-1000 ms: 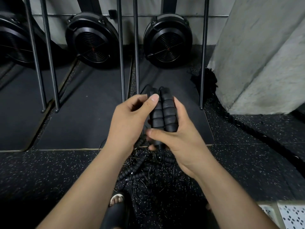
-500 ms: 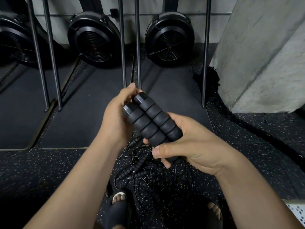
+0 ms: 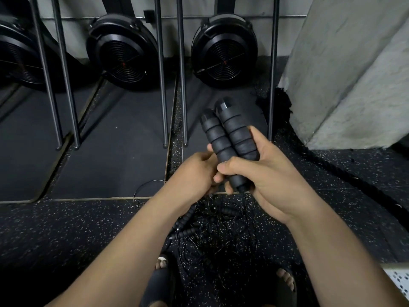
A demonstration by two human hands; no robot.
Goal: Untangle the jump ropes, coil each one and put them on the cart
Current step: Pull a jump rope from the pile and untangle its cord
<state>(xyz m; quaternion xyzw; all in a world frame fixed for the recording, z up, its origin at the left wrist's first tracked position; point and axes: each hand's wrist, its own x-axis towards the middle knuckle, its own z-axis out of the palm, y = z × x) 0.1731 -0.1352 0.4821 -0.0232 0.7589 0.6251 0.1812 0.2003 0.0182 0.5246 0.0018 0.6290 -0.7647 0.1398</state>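
No text, label, brand, number or sign can be read anywhere in the head view. The black foam handles point(image 3: 230, 138) show only plain ridged foam and smooth end caps, with no print. The round black fan housings point(image 3: 223, 36) against the wall each have a tiny red-orange spot at the hub, too small to make out as a mark or letter.
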